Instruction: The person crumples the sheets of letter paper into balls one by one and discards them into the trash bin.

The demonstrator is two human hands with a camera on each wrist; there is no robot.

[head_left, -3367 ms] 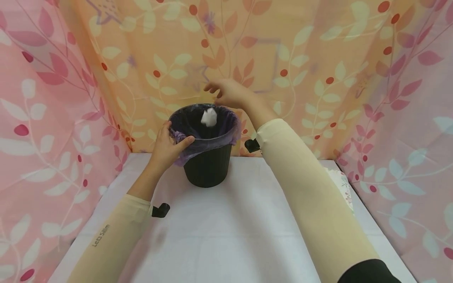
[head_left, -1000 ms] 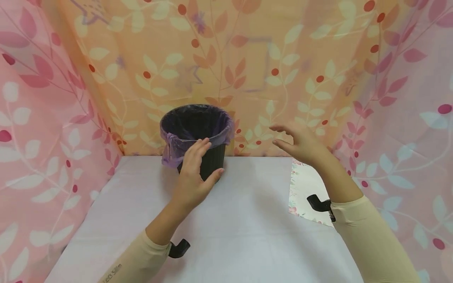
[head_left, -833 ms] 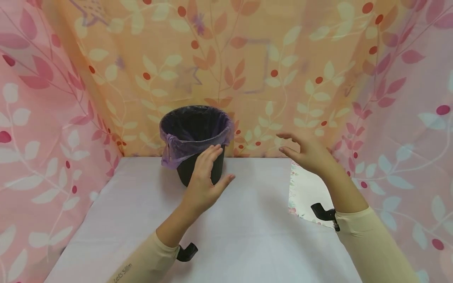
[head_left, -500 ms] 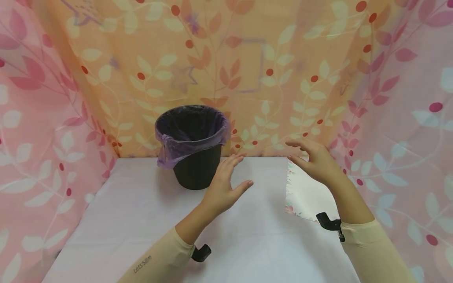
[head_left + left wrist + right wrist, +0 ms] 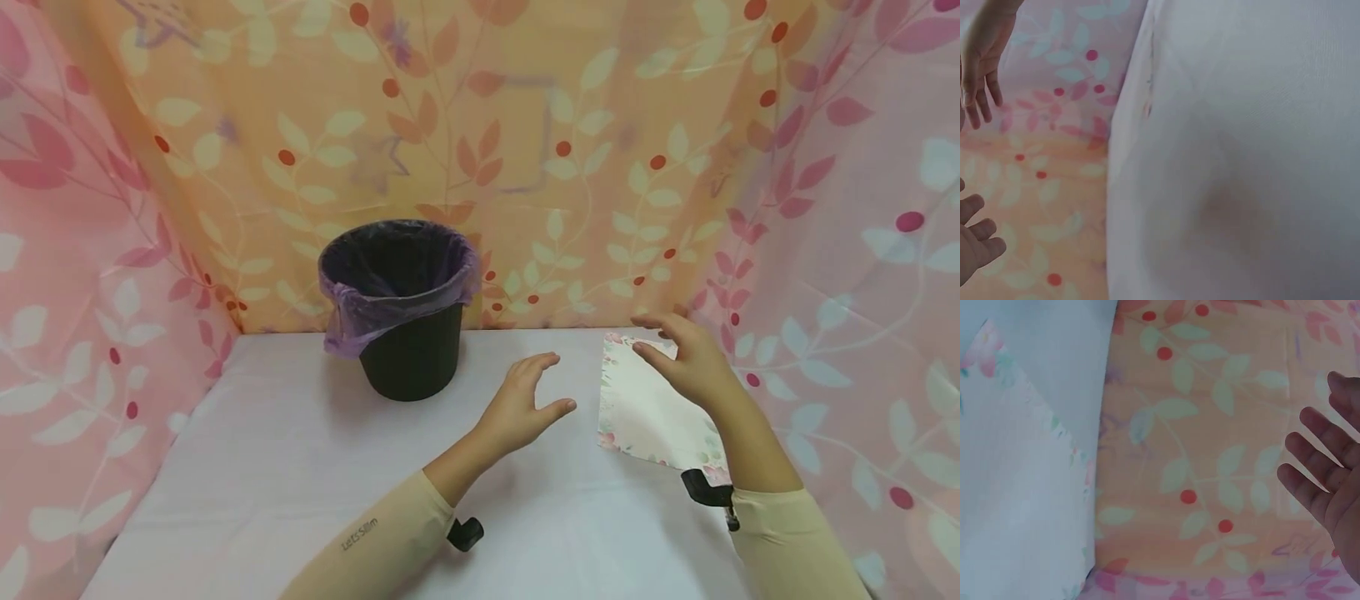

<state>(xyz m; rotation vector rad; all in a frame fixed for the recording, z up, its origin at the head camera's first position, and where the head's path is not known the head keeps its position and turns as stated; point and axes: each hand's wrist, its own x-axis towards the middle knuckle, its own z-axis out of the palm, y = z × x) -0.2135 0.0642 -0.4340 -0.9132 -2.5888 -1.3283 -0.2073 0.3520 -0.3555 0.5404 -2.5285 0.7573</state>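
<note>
Both hands are up over the bench [image 5: 300,467] right now and neither one is holding anything. The right hand [image 5: 686,358] hangs just above the far corner of a floral-edged paper sheet [image 5: 645,408] that lies flat on the right side of the bench — fingers [image 5: 651,320] apart and loosely bent, pointing left, and I can't tell for sure whether they touch the paper. In the right wrist view the same fingers [image 5: 1319,462] are spread with gaps between them, nothing in the palm, and the paper's printed border [image 5: 1016,487] sits off to the left.

The left hand [image 5: 525,404] hovers near the middle of the bench, just left of the sheet, thumb stuck out toward it and fingers [image 5: 542,362] relaxed and slightly curled — empty too. It's well apart from the black bin [image 5: 408,333], which stands upright at the back left, close to the curtain. A purple liner bag [image 5: 360,312] is folded over the bin's rim and droops down the left side.

Leafy pink and orange curtains [image 5: 570,158] hang around the bench on three sides.
</note>
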